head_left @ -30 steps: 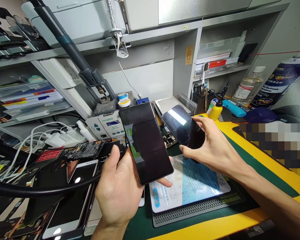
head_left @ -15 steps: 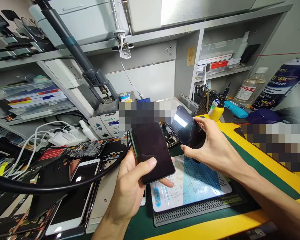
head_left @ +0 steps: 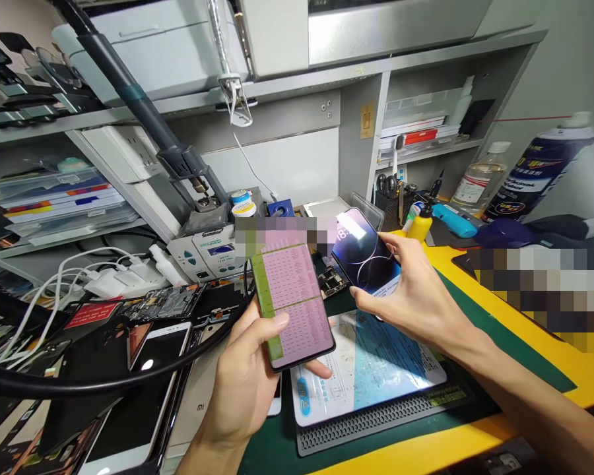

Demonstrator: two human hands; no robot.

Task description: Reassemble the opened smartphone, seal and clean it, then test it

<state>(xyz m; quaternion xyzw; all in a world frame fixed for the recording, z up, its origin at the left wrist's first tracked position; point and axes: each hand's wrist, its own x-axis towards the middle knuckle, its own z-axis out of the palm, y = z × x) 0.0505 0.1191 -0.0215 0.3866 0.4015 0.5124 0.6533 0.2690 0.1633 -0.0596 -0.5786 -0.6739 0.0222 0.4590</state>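
A smartphone with a lit pink and green table of text lies in my left hand, its thumb pressed on the lower left of the screen. My right hand grips a second smartphone by its lower right edges, thumb at one side and fingers at the other. That screen is lit with a dark blue wallpaper and part of a clock. Both phones are held tilted above a blue and white printed sheet. A bare circuit board shows between the two phones. Pixel blocks cover the left phone's top.
Several phones and phone parts, including a white-framed phone, crowd the left side. A thick black cable arcs across them. A soldering station stands behind. Bottles and a spray can stand at the right rear.
Both phone screens have gone from dark to lit: a pink and green table on the left one, a wallpaper with clock on the right one. The view has shifted slightly; both grips stay.
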